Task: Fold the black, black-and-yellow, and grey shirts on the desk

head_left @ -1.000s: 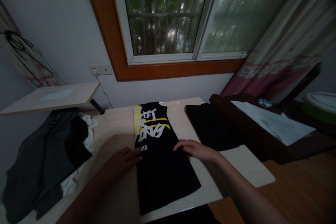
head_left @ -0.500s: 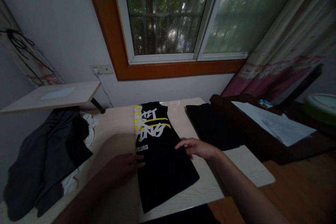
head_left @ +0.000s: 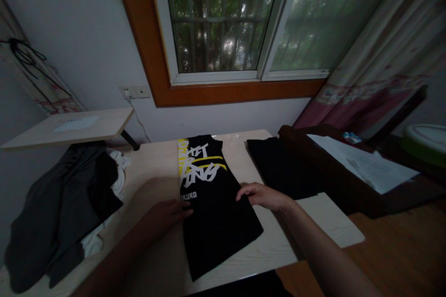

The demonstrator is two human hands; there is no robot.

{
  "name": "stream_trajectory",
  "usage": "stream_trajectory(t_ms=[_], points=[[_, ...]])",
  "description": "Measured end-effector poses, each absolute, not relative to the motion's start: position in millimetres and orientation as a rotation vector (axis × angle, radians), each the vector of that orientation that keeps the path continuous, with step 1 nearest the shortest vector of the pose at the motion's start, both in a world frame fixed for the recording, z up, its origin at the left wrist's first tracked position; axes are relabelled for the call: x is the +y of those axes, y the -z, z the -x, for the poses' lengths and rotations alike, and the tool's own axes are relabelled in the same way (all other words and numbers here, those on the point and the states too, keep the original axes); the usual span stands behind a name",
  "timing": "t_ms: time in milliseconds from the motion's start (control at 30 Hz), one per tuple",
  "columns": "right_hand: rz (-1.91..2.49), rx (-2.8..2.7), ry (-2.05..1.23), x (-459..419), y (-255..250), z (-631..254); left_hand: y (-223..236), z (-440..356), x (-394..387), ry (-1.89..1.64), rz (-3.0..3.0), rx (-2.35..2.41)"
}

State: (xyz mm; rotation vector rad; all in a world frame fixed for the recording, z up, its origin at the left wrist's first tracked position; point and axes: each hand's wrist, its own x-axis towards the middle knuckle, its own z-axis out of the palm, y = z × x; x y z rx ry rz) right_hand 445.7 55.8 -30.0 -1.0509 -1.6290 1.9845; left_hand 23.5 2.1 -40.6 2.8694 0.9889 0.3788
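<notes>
A black shirt (head_left: 223, 222) with white and yellow lettering lies folded into a long narrow shape on the pale table. At its left edge, my left hand (head_left: 167, 216) rests with fingers stretched out and the tips on the cloth; the thumb is hidden. My right hand (head_left: 259, 196) is at the opposite edge, fingers curled over the cloth and closed on it. The thumb side is partly hidden by the shirt.
Dark grey and white clothes (head_left: 66, 209) are heaped on the left under a small raised shelf (head_left: 69, 127). A black folded cloth (head_left: 284, 167) lies right of the shirt, beside a dark wooden piece of furniture holding a white sheet (head_left: 362, 162). Behind is a window (head_left: 223, 18).
My right hand's fingers have curled in at the shirt's right edge, drawing back slightly to the right. The shirt's lower corners have shifted a little. My left hand has barely moved.
</notes>
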Motion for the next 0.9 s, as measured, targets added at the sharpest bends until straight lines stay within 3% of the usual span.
stream_trajectory(t_ms=[633, 900], points=[[0.891, -1.759, -1.603, 43.9, 9.3, -440.1, 62.8, -36.2, -4.5, -0.616, -2.502, 0.985], [0.811, -1.815, -1.62, 44.5, 12.4, -442.7, 55.2, -32.7, -12.7, -0.562, -2.421, 0.971]])
